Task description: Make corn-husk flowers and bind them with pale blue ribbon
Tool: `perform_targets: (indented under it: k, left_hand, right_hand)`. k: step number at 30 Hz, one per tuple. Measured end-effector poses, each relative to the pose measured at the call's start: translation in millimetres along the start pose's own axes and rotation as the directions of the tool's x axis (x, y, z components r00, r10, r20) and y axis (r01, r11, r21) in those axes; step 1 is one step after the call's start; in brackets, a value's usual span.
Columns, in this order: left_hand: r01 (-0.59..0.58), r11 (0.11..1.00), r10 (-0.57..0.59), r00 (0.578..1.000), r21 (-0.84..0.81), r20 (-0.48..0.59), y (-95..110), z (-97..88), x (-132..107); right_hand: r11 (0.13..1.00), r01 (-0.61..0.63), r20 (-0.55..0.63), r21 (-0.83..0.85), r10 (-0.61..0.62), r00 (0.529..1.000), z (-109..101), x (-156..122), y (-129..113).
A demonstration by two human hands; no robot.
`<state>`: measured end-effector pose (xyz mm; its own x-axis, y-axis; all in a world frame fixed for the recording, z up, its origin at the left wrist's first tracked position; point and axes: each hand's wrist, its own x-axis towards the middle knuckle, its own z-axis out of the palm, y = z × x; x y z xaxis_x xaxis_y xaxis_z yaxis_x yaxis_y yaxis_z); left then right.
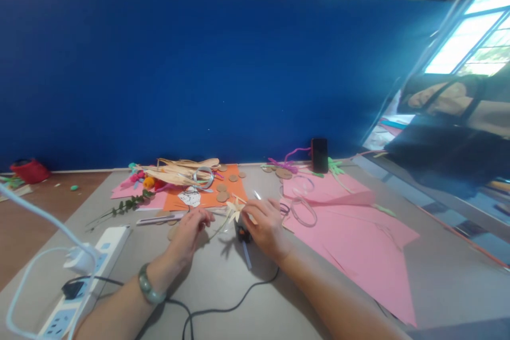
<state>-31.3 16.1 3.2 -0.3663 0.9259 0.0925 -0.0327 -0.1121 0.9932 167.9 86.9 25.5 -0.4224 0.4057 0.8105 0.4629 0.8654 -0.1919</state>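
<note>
My right hand (pixel 263 226) is closed, its fingertips pinching the edge of a pale cream handmade flower (pixel 234 210) with pointed petals. A thin greenish stem (pixel 218 229) slants down from the flower towards my left hand. Just left of it, my left hand (pixel 194 227) has its fingers curled together; whether anything is between the fingertips is too small to tell. Under my right hand stands a small black device, seemingly a hot glue gun (pixel 242 232), partly hidden, with a translucent glue stick (pixel 247 256) pointing towards me.
A white power strip (pixel 113 239) with plugs lies at left, and a black cord (pixel 223 310) crosses the front. A utility knife (pixel 159 219), leafy sprig (pixel 126 205), dried husks (pixel 179 171) and orange paper (pixel 235 188) lie behind. Pink paper (pixel 358 244) and a phone (pixel 319 155) are right.
</note>
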Motion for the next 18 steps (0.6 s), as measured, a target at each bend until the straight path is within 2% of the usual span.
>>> perform_targets:
  k: [3, 8, 11, 13, 16, 18]
  left_hand:
    - [0.089, 0.994, -0.088, 0.996, -0.068, 0.024, -0.8, 2.5, 2.1]
    - [0.104, 0.991, -0.104, 0.995, -0.081, 0.001, 1.4, 6.5, -1.8]
    - [0.157, 0.983, -0.151, 0.986, -0.091, 0.068, 5.8, 8.2, -6.6]
    - [0.182, 0.978, -0.172, 0.980, -0.099, 0.103, 8.9, 8.9, -8.0]
    - [0.139, 0.981, -0.127, 0.987, -0.136, 0.095, 12.8, 8.3, -7.0]
    - [0.087, 0.988, -0.079, 0.995, -0.127, 0.065, 15.2, 6.9, -6.3]
  right_hand:
    - [0.994, 0.054, 0.001, -0.098, -0.054, 0.999, 0.0, 6.6, -1.1]
    - [0.975, 0.146, 0.015, -0.165, -0.146, 0.989, -2.4, 21.2, -9.7]
    - [0.974, 0.171, 0.021, -0.151, -0.170, 0.985, -2.6, 31.3, -14.9]
    - [0.978, 0.169, 0.003, -0.124, -0.170, 0.985, -1.0, 37.5, -17.2]
    - [0.990, 0.127, -0.051, -0.054, -0.130, 0.990, 3.2, 43.3, -19.4]
    - [0.998, 0.061, -0.069, 0.024, -0.060, 0.996, 6.0, 43.6, -20.2]
